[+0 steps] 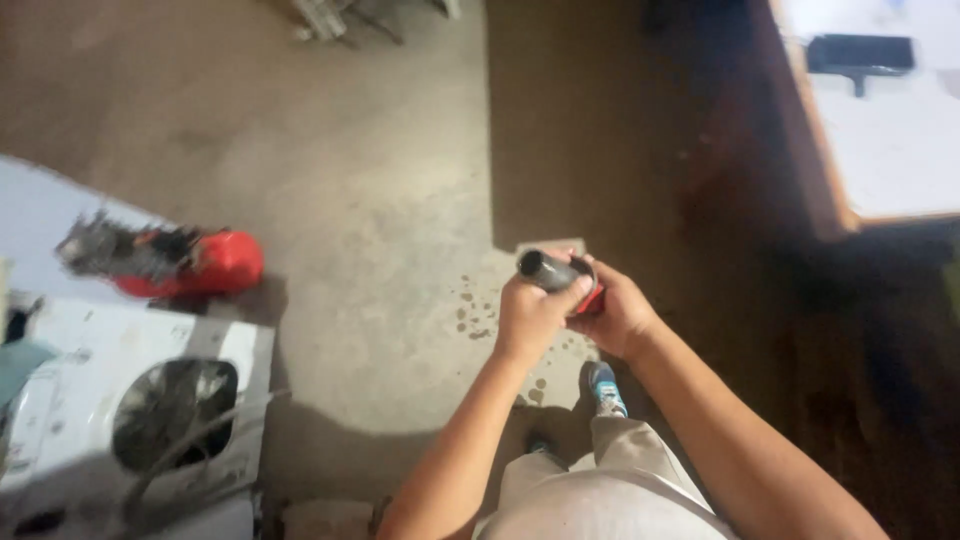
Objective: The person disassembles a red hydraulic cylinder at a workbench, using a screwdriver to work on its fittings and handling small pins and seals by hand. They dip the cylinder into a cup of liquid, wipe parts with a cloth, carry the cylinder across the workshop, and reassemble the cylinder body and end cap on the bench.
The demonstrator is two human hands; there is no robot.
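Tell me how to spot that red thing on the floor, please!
Start at the big white box with the round fan hole at the lower left. Just above it, where the white sheet meets the concrete floor, lies the red thing. It is the only shiny, rounded red shape there, with grey bristly stuff at its left end.

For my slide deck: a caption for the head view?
Both hands grip a dark tube above a concrete floor.

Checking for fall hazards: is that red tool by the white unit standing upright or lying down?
Lying down: the red tool rests on its side, beside the white unit.
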